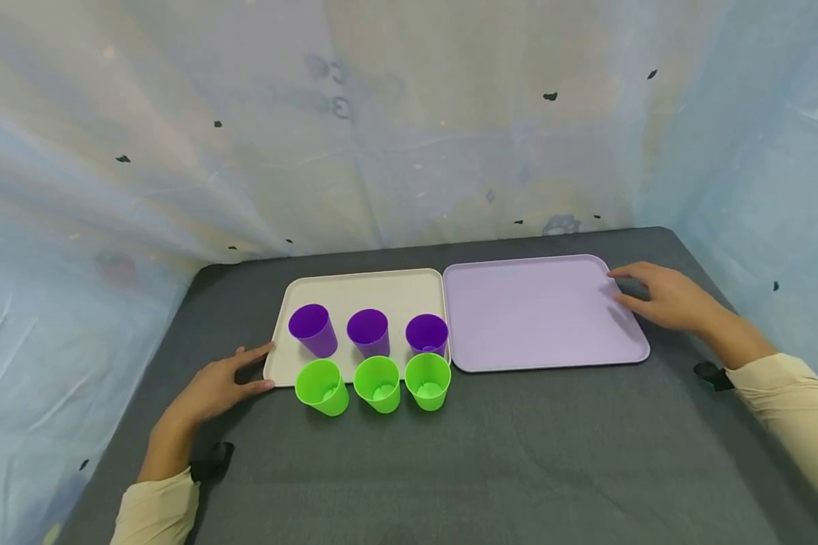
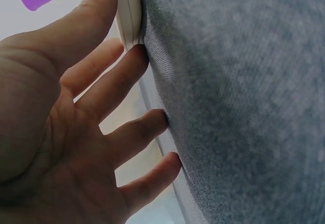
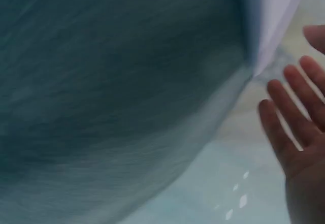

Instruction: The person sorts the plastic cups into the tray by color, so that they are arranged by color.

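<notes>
My left hand [image 1: 213, 387] touches the left end of a cream tray [image 1: 361, 288], its thumb at the rim and its fingers spread, as the left wrist view shows. Three purple cups stand in a row on that tray: left [image 1: 313, 331], middle [image 1: 368, 333] and right [image 1: 427, 335]. Along its near edge, three lime green cups stand on the cloth: left [image 1: 323, 387], middle [image 1: 378, 384] and right [image 1: 428, 381]. At the right edge of a lavender tray [image 1: 538, 314] is my right hand [image 1: 671, 297], fingers extended and holding nothing; contact with the rim cannot be told.
The two trays lie side by side on a table covered with dark grey cloth [image 1: 491, 454]. A pale patterned sheet [image 1: 436, 151] hangs behind the table and along both sides.
</notes>
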{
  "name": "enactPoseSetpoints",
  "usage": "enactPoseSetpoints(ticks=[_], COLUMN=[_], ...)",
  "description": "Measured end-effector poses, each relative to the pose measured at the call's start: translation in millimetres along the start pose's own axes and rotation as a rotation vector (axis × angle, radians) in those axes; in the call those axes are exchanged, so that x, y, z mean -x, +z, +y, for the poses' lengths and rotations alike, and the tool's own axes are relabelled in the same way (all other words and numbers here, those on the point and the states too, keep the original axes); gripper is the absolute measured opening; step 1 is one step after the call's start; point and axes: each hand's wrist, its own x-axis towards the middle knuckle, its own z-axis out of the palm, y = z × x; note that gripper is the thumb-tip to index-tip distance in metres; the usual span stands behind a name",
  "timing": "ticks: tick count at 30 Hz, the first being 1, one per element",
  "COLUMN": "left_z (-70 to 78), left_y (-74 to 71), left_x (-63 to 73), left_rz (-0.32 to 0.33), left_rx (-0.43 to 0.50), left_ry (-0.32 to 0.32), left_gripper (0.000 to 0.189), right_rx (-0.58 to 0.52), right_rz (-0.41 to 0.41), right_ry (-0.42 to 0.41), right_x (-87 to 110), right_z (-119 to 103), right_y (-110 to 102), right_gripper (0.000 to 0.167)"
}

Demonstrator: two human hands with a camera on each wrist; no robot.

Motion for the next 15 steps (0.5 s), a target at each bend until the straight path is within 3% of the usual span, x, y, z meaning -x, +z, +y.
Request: enactPoseSetpoints(ticks=[5, 10, 15], left_z=[-1.1, 0.3, 2.0], left_y=[1.2, -0.3, -0.8], left_x=[0.0, -0.1, 1.5], left_rz=[-0.004, 0.002, 0.002], left_rx=[0.003, 0.005, 0.008], left_ry=[-0.002, -0.007, -0.010], left_gripper=[0.085, 0.084, 0.083], right_rx=[0.025, 0.088, 0.122], right_rz=[0.074, 0.112, 0.106], right_ry=[-0.016, -0.056, -0.033], right_x=[17.4, 32.9, 52.6], right_z=[11.2, -0.5, -10.8], right_y=[18.2, 28.9, 33.7], right_gripper=[0.040, 0.042, 0.053])
